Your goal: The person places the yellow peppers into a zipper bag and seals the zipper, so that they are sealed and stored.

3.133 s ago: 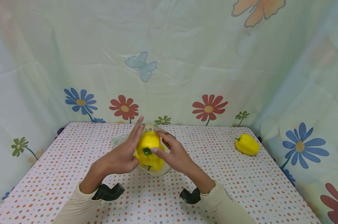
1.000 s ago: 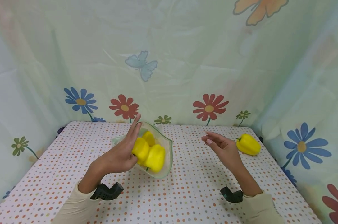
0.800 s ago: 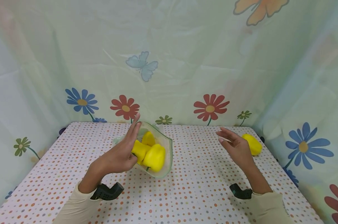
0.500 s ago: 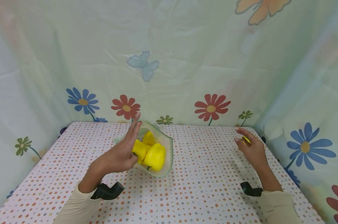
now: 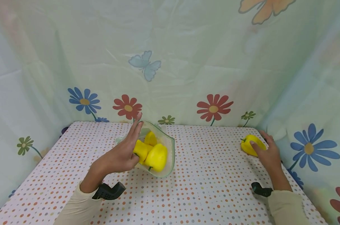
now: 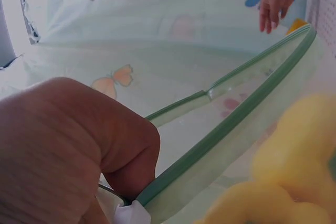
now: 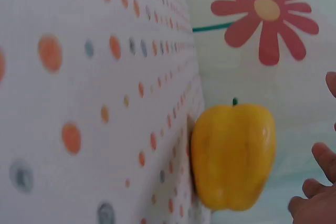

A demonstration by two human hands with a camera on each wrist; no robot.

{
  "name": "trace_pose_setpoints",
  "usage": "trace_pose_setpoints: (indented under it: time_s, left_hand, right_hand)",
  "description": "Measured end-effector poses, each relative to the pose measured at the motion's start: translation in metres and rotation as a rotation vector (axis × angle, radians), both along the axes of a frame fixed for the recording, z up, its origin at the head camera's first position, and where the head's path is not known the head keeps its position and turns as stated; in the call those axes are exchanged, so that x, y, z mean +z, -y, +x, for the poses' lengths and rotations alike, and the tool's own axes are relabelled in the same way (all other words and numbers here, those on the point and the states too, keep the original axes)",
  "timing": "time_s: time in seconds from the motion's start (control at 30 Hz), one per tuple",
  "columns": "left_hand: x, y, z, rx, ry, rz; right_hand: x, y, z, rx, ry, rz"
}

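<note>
1. A person's left hand [image 5: 117, 157] holds the bag [image 5: 173, 150] at its rim, from about 9 o'clock. Its upper fingers stand straight toward 1 o'clock; the left wrist view shows a bent digit hooked at the green edge, tip hidden, beside a white slider [image 6: 134, 213]. The grip appears to keep the soft rim from sagging and the mouth spread.

2. Three peppers [image 5: 157, 157] nestle inside, pressed against one another. Their weight probably helps steady the bag on the dotted bench [image 5: 203, 193], its mouth facing the head camera.

3. At 3 o'clock from the bag, well apart from it, a fourth pepper [image 5: 247, 147] lies on its side near the bench's edge, its stem toward 10 o'clock.

4. The right hand [image 5: 271, 156] comes over that pepper from 4 o'clock, spread wide and holding nothing. In the head view the thumb overlaps the pepper while the other fingers lie beyond it, a spread that seems to suit its round body. The right wrist view shows a gap between fingers and pepper; whether the thumb touches cannot be told.

5. Behind the bench hangs a flowered curtain [image 5: 181, 72].
</note>
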State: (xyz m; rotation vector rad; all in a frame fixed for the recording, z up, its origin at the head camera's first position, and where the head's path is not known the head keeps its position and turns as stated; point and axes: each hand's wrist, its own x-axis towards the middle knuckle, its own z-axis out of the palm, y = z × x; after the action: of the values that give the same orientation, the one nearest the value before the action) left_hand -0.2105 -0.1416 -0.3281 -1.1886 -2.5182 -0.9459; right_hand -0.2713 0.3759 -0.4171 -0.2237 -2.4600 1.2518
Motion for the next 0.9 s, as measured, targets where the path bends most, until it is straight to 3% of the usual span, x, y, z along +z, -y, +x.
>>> trace_pose_setpoints:
  time_s: [0.2, 0.37, 0.57, 0.73, 0.9]
  left_hand:
    - [-0.001, 0.000, 0.000, 0.001, 0.000, -0.002]
    - [-0.001, 0.000, 0.000, -0.006, -0.007, 0.003]
    - [-0.001, -0.001, -0.001, -0.005, -0.002, 0.001]
    - [-0.001, 0.000, 0.001, 0.008, 0.019, -0.003]
    - [0.001, 0.002, 0.001, 0.006, 0.021, 0.007]
  right_hand:
    - [-0.011, -0.014, 0.000, -0.009, 0.062, -0.018]
    - [-0.016, -0.024, -0.003, 0.044, 0.093, 0.037]
    - [-0.022, -0.032, -0.004, 0.103, 0.140, 0.023]
    - [-0.029, -0.034, -0.008, 0.115, 0.130, 0.095]
    - [-0.027, -0.032, -0.013, 0.120, 0.142, 0.121]
